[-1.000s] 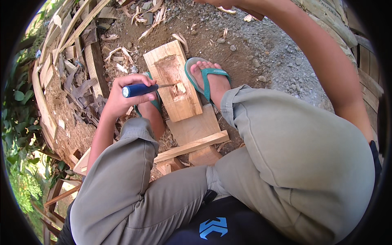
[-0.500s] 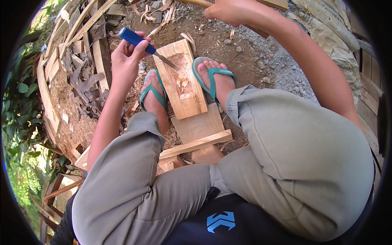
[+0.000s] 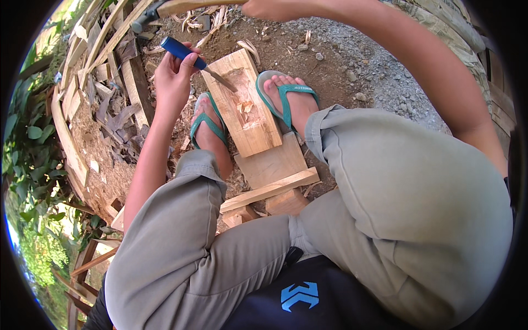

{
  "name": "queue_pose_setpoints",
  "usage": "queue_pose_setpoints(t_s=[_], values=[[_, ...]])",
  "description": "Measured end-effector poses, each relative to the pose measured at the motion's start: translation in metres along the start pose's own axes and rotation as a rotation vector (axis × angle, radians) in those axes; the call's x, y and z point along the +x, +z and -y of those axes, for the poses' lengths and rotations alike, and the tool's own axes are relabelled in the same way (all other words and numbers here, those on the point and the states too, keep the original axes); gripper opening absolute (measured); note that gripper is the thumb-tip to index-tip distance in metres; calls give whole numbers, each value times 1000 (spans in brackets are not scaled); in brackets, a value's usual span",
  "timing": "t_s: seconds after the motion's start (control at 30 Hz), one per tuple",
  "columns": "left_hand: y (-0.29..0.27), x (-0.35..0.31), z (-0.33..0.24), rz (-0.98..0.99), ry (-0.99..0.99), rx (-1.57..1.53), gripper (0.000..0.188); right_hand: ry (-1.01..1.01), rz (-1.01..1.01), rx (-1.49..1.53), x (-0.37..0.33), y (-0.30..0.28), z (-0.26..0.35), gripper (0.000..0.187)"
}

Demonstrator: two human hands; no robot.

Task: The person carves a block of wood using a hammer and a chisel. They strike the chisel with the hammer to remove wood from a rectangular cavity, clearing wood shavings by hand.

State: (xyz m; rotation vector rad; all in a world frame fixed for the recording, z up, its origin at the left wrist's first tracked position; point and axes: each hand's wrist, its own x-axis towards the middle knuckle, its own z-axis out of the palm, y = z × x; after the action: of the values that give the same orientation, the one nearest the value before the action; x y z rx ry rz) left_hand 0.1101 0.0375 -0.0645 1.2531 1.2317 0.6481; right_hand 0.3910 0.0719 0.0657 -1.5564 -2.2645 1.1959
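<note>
My left hand (image 3: 174, 80) is closed around the blue handle of a chisel (image 3: 184, 53). The chisel slants down to the right, its metal blade reaching into a rough recess cut in a wooden block (image 3: 257, 133). Pale wood chips (image 3: 245, 106) lie in that recess. At the top edge my right hand (image 3: 272, 7), partly cut off, grips the wooden handle of a hammer (image 3: 190, 5). The dark hammer head (image 3: 145, 18) hangs beyond the chisel's butt, apart from it. My feet in green flip-flops (image 3: 286, 104) flank the block.
Under the block's near end lies a flat board (image 3: 273, 162), with a wooden strip (image 3: 269, 190) and short blocks nearer me. Scrap wood (image 3: 137, 82) and shavings are heaped at left beside green plants (image 3: 33, 132). Grey gravel (image 3: 352, 55) and sacks (image 3: 456, 25) are at right.
My right hand has swung left along the top edge, bringing the hammer head into view near the chisel's handle. The chisel stays in the recess; the whole view has shifted slightly.
</note>
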Motion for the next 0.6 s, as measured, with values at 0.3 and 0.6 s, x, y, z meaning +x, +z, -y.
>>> queue_pose_setpoints(t_s=[0.3, 0.6], values=[[8, 3, 5, 3, -40, -19, 30, 36, 122, -31, 13, 3, -1, 43], [-2, 17, 11, 3, -175, 75, 39, 70, 250, -496, 57, 20, 6, 33]])
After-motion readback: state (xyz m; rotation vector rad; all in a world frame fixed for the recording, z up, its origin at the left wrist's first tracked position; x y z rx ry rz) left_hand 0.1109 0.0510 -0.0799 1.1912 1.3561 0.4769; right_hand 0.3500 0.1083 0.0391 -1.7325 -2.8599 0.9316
